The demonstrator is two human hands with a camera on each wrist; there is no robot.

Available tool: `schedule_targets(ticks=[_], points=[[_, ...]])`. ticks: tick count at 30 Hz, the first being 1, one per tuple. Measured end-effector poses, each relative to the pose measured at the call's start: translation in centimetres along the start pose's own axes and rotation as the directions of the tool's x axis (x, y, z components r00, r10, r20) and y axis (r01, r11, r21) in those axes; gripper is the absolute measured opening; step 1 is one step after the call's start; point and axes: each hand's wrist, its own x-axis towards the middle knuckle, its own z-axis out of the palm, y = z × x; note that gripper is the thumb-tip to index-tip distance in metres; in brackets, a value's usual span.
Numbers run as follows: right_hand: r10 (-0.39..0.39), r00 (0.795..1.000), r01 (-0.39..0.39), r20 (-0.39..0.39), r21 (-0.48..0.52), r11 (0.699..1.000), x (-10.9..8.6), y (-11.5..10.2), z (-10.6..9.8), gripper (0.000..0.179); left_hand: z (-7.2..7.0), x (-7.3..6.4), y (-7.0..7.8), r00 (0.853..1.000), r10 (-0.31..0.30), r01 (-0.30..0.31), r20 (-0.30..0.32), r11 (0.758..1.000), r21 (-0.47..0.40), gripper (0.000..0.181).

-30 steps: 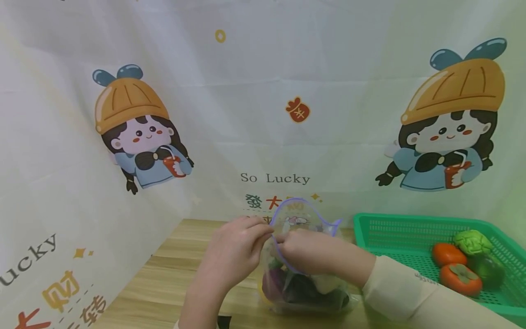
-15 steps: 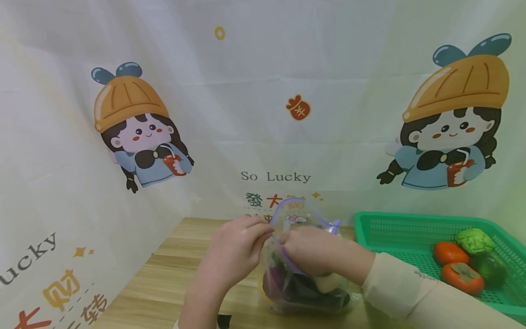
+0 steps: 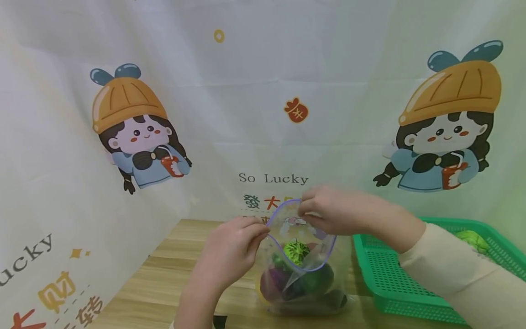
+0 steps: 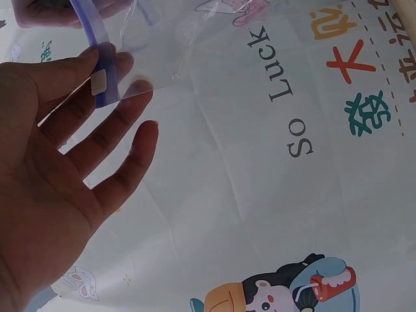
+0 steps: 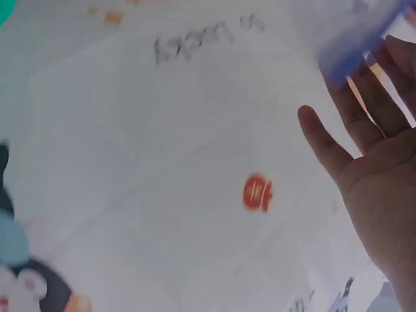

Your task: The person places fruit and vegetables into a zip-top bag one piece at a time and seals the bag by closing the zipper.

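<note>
A clear zip bag [image 3: 306, 301] with a purple-blue zip rim stands on the wooden table, its mouth open. Inside show a bright green leafy vegetable [image 3: 297, 252], a round purple vegetable [image 3: 273, 284] and a dark green one [image 3: 320, 279]. My left hand [image 3: 234, 249] pinches the left end of the rim; in the left wrist view thumb and forefinger hold the zip strip [image 4: 104, 78] while the other fingers spread loosely. Slightly blurred, my right hand [image 3: 334, 208] holds the back of the rim at its fingertips, and the strip is at those fingers in the right wrist view.
A green plastic basket [image 3: 415, 307] stands to the right on the table [image 3: 164, 274], holding a pale green leafy vegetable [image 3: 472, 240]. My right sleeve [image 3: 448, 265] crosses over it and hides part of its inside. A printed cloth [image 3: 230, 114] hangs behind.
My right hand has come up out of the bag to the back of its rim, uncovering the green vegetable inside. The left hand keeps its place. My sleeve now hides the basket's tomato-like red fruits.
</note>
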Motion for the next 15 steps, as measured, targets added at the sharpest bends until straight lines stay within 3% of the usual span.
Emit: schedule_targets(ticks=[3,5,7,10,13,15], points=[[0.132,0.988,-0.130,0.081,-0.029,0.991,-1.4,1.5,-2.0,0.018,0.0,0.1,0.0,1.000,-0.003,0.002,0.005,1.000,0.002,0.011],[0.218,0.957,-0.218,0.193,-0.019,0.976,-2.4,2.7,-2.6,0.020,0.1,0.1,-0.1,1.000,0.000,0.000,0.005,1.000,0.005,0.011],[0.261,0.910,-0.276,0.323,0.000,0.961,-3.5,4.0,-2.4,0.020,0.1,0.1,-0.1,1.000,0.004,-0.004,0.000,1.000,0.009,0.011],[0.277,0.834,-0.331,0.478,0.030,0.943,-5.3,6.2,-0.4,0.018,0.1,0.1,-0.2,1.000,0.008,-0.008,-0.004,1.000,0.009,0.011],[0.310,0.769,-0.389,0.559,0.026,0.921,-7.6,7.5,2.3,0.019,0.1,0.0,-0.3,1.000,0.007,-0.007,-0.003,1.000,0.007,0.011],[0.349,0.731,-0.449,0.587,0.029,0.893,-9.0,7.1,3.2,0.020,0.1,0.0,-0.3,1.000,0.005,-0.005,0.001,1.000,0.005,0.011]])
